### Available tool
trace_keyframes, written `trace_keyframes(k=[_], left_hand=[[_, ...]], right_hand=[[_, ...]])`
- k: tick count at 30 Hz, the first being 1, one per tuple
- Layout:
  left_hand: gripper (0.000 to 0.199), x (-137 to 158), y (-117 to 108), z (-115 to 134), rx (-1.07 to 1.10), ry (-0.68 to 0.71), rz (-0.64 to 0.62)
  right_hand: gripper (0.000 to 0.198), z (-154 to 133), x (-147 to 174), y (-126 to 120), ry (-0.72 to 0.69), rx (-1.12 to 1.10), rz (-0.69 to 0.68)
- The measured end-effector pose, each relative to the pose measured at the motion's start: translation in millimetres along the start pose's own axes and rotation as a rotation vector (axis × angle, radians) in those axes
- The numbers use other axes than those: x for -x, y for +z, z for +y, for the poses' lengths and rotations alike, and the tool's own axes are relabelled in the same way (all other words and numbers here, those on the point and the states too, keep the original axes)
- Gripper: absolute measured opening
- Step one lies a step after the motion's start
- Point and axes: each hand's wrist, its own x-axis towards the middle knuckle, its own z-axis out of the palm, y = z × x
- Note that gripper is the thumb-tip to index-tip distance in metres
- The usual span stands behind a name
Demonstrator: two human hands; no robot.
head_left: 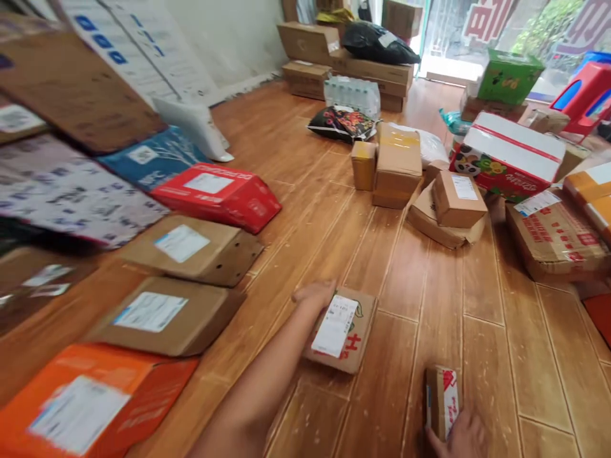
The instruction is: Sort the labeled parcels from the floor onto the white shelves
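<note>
The left hand (312, 294) rests on the far left edge of a flat cardboard parcel (341, 329) lying on the wooden floor (501, 356), fingers curled over its rim; whether it truly grips I cannot tell. The right hand (463, 437), at the near edge, is closed around a small box (443, 401) standing upright on the floor. The two parcels lie apart. Along the left runs a row of parcels: an orange box (90, 401), brown boxes (167, 315) and a red box (217, 194). More boxes are heaped far right.
</note>
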Motion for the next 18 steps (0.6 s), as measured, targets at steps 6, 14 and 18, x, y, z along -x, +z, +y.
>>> trace_keyframes(k=[6, 14, 18], left_hand=[[0.099, 92.7, 61.3, -144.1, 0.881, -0.074, -0.273], [0.095, 128.3, 83.1, -139.5, 1.618, -0.161, -0.729], [0.065, 141.2, 84.2, -140.0, 1.533, -0.080, -0.590]], right_hand=[[0.086, -125.9, 2.4, 26.7, -0.394, -0.530, -0.273], [0.090, -196.5, 4.7, 63.3, -0.114, -0.881, -0.575], [0.087, -166.1, 6.9, 29.7, -0.051, -0.951, -0.571]])
